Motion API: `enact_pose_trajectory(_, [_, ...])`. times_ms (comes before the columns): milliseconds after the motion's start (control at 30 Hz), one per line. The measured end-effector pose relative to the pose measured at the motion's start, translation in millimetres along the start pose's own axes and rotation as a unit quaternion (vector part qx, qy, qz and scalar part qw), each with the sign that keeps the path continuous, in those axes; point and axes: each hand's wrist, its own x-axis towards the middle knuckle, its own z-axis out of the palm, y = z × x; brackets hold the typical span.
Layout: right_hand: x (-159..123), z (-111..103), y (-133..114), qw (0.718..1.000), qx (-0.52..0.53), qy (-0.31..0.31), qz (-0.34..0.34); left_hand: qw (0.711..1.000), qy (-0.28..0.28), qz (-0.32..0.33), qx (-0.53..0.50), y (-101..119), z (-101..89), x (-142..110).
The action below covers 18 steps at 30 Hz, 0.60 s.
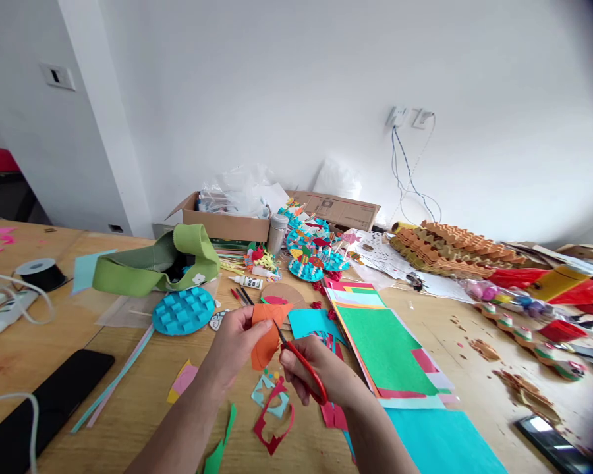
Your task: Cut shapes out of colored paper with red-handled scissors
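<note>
My left hand [234, 342] pinches a piece of orange paper [264, 332] above the wooden table [138, 408]. Its fingers are closed on the paper's left edge. My right hand [321, 375] grips red-handled scissors [301, 362], and the blades reach up into the orange paper. Red, teal and green paper offcuts [274, 411] lie on the table right below both hands.
A stack of coloured paper sheets [385, 345] lies to the right, a teal studded disc [184, 311] and a green felt bag [153, 263] to the left. A black phone [44, 405] rests at the near left. Cardboard boxes [227, 220], glue and teal craft pieces crowd the back.
</note>
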Motion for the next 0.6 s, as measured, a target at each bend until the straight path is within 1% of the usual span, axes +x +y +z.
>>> enact_pose_trajectory(333, [-0.3,0.7,0.9,1.0,-0.003,0.004,0.0,1.0,-0.007,-0.007,-0.006,-0.9,-0.2,0.1])
enact_pose_trajectory(600, [1.3,0.5,1.9,1.0,-0.004,0.013,0.014,1.0,0.007,-0.007,-0.008,-3.4,-1.1,2.3])
